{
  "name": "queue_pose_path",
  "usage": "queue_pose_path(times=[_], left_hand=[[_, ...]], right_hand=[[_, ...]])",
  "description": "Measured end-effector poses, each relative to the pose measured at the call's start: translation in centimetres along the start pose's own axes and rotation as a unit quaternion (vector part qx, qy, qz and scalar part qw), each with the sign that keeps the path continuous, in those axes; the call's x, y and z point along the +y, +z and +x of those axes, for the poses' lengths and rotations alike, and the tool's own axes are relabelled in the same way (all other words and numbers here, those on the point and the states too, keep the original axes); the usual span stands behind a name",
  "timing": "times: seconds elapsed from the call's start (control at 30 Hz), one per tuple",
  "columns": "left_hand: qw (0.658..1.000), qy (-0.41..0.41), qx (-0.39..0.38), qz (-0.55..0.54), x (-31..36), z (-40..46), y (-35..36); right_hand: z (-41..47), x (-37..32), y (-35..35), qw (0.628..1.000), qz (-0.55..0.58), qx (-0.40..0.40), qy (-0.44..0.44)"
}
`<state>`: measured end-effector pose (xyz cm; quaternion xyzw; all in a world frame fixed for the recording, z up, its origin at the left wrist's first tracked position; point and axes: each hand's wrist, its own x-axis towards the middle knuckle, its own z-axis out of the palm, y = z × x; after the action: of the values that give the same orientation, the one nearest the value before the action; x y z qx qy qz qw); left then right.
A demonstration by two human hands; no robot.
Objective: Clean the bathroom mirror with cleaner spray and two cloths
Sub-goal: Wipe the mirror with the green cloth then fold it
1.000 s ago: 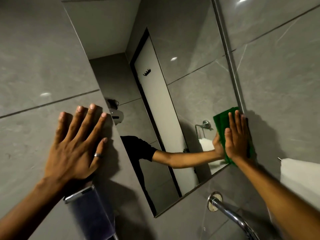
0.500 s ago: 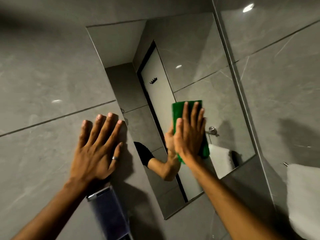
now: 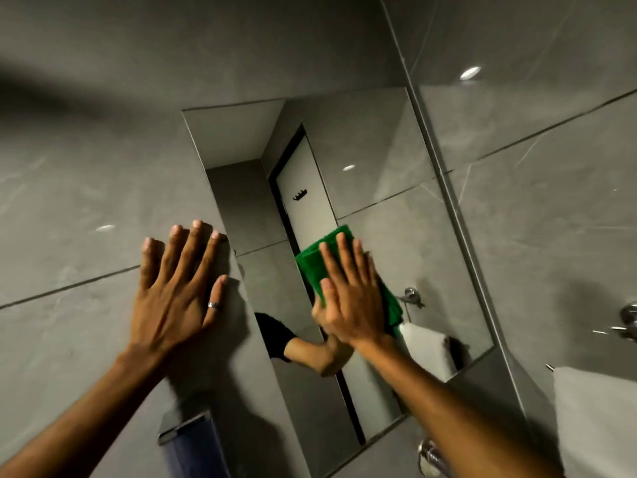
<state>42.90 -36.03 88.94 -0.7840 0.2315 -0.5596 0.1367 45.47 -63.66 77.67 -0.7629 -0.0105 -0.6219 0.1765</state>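
Observation:
The tall mirror [image 3: 372, 160] hangs on a grey tiled wall, seen tilted. My right hand [image 3: 348, 291] presses a folded green cloth [image 3: 312, 262] flat against the glass near the mirror's middle, palm and fingers spread over it. My left hand [image 3: 175, 284], with a ring on one finger, rests flat and spread on the wall tile just left of the mirror's edge, holding nothing. The mirror reflects my arm, a door and a towel. No spray bottle or second cloth is in view.
A blue cloth or towel on a metal holder [image 3: 188, 443] hangs below my left hand. A white towel [image 3: 596, 419] hangs at the right on the side wall. A chrome tap [image 3: 429, 457] sticks out below the mirror, and chrome fittings [image 3: 625, 322] sit at the right edge.
My right hand has swept the green cloth from the mirror's right edge leftward to its middle. The view has shifted so the mirror's top edge now shows. My left hand stays on the wall.

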Motion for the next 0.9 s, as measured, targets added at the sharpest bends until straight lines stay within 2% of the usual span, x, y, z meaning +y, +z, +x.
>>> queue_pose_path(times=[0.27, 0.43, 0.57, 0.77, 0.9], left_hand=[[0.999, -0.001, 0.037, 0.029, 0.2, 0.1, 0.9], [0.998, 0.0, 0.054, 0.034, 0.3, 0.3, 1.0], [0.998, -0.01, 0.047, 0.032, 0.5, 0.3, 1.2], [0.999, -0.03, 0.025, 0.016, 0.3, 0.4, 0.6], [0.997, -0.056, 0.049, -0.024, -0.1, 0.9, -0.1]], right_hand=[[8.2, 15.5, -4.4, 0.989, -0.006, 0.02, 0.147], [10.5, 16.6, -4.6, 0.97, -0.015, 0.06, 0.236], [13.2, 12.6, -4.3, 0.97, 0.01, 0.066, 0.234], [16.7, -0.5, -3.0, 0.986, 0.026, 0.072, 0.147], [17.2, -9.1, -1.8, 0.994, 0.039, 0.066, 0.081]])
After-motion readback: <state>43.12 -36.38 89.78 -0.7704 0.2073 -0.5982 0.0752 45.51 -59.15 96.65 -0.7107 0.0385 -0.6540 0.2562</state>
